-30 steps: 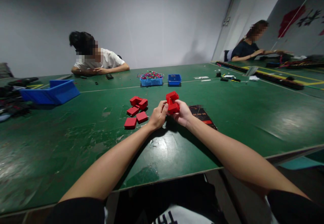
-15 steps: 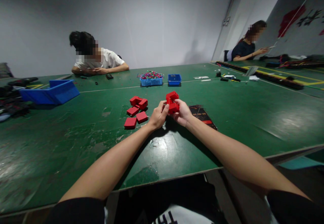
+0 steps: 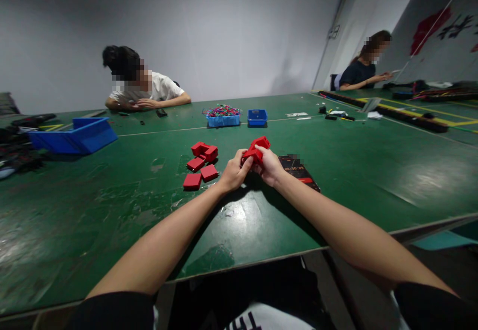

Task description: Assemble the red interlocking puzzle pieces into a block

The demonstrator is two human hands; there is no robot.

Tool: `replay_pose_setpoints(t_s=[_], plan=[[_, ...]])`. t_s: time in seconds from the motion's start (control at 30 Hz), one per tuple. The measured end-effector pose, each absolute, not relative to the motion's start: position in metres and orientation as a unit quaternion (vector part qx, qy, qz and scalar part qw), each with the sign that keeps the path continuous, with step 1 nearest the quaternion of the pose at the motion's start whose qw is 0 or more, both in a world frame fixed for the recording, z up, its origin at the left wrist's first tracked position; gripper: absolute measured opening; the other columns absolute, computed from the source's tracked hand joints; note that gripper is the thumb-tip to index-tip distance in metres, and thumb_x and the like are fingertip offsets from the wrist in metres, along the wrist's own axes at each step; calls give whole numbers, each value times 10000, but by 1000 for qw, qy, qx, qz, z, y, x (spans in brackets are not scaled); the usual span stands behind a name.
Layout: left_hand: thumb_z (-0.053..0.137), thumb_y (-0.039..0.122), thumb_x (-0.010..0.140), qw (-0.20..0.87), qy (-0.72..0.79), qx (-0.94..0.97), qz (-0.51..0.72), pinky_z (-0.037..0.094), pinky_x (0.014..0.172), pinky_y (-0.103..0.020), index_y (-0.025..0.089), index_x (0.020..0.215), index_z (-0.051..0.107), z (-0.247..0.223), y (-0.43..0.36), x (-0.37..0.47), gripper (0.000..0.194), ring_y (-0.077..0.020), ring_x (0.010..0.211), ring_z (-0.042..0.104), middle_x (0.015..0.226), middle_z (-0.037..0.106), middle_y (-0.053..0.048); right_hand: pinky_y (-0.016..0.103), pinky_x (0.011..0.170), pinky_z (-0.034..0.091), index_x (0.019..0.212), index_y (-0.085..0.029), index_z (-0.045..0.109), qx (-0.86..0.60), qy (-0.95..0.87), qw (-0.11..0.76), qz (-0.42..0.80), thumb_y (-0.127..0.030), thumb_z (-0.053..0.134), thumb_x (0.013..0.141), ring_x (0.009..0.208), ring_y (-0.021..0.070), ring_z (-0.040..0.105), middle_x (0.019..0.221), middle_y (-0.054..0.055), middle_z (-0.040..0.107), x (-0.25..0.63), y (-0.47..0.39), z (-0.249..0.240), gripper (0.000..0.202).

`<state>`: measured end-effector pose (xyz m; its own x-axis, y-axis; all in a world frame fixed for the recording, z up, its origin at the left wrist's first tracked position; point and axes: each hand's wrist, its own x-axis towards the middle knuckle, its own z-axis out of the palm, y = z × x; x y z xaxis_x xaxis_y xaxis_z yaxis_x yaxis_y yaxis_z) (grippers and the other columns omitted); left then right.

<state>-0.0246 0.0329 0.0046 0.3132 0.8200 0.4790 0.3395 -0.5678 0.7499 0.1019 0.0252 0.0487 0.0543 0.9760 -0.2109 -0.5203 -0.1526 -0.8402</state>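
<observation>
Both hands hold a red block-shaped housing just above the table, in the middle of the view. My left hand grips its lower left part with the thumb along the near side. My right hand closes on it from the right, its thumb pressing on the top. Fingers hide much of the housing's underside. To the left lie several red pieces: a notched red housing and flat square red blocks, some with small metal pins at the edge.
A phone with a timer lies beside my right wrist. Farther back stand a blue bin of coloured wires and a small blue bin. A large blue bin is at left. Two people sit across the green table.
The red housing has turned and tilted to the right between my hands. My right thumb has moved onto its top. The loose red pieces have not moved.
</observation>
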Motion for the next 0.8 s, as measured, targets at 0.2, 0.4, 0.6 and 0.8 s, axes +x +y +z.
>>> replay_pose_setpoints(t_s=[0.2,0.4,0.6,0.8], plan=[[409,630,938,321,374,729,475,493,690,-275,201,1126,473,5,33,-23,473,-162,703,652,846,672,-26,201,437,487,945,-231,531,-418,-301,590,622,-257,504,947,449,102,571,645,-35,638,107,29,46,37],[358,729,896,288,402,724,481,443,629,-262,211,1008,472,10,29,-24,542,-153,655,599,725,629,10,187,467,502,873,-202,586,-429,-313,563,633,-240,634,877,439,81,549,616,-34,632,106,26,44,62],[250,779,891,267,383,733,494,440,638,-282,206,1029,468,6,31,-27,629,-172,685,614,801,670,-28,193,482,500,845,-187,597,-432,-322,552,637,-188,645,847,434,82,542,605,-20,640,106,26,42,49],[265,691,944,266,381,749,473,460,674,-275,214,1072,466,8,28,-25,533,-168,732,649,863,707,-32,202,453,478,789,-175,611,-420,-330,547,644,-255,596,871,410,91,520,563,-4,618,107,26,42,116]])
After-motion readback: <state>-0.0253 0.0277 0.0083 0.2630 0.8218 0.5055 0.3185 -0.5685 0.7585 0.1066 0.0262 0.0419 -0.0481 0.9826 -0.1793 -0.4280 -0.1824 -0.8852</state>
